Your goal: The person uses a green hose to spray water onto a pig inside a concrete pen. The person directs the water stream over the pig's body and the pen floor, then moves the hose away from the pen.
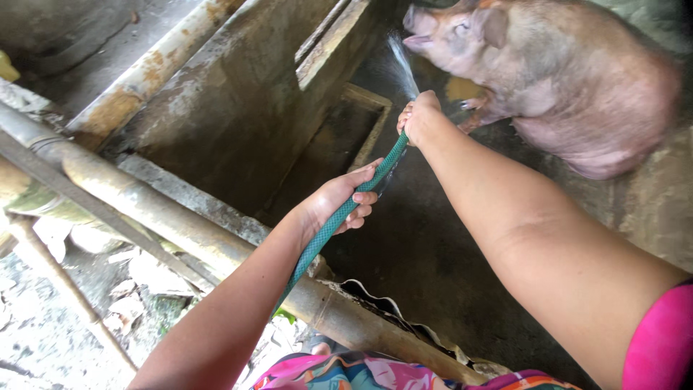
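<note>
Well, my right hand is closed tight around the end of the green ribbed rubber hose, hiding its nozzle, while my left hand curls loosely around it farther back. Water sprays beyond my right hand toward the pink bristly pig, whose rear is cut off at the frame's edge.

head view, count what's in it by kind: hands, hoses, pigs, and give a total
hands: 2, the left hand and the right hand, both gripping the hose
green hose: 1, spraying water
pig: 1, pink, inside the concrete pen
total: 4
</note>
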